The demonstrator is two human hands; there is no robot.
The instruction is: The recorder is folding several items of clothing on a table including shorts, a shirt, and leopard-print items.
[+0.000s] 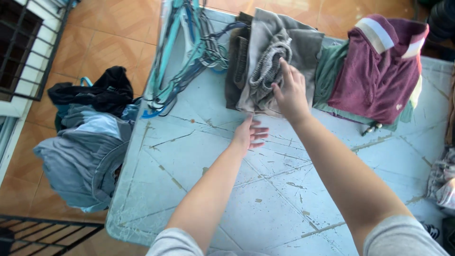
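Note:
A folded grey garment (277,57) with a ribbed cuff lies on a small stack at the far side of the pale blue table (199,156). My right hand (289,90) rests flat on its near edge, fingers spread. Just below the stack, my left hand (249,132) hovers over the bare tabletop, palm open and holding nothing. To the right of the grey stack sits a folded maroon top (379,71) with white stripes, on green clothing (329,66).
A bunch of blue and teal hangers (185,52) lies at the table's far left. A heap of blue and black clothes (87,137) sits beside the table's left edge over the orange tiled floor. More fabric (443,180) shows at the right edge.

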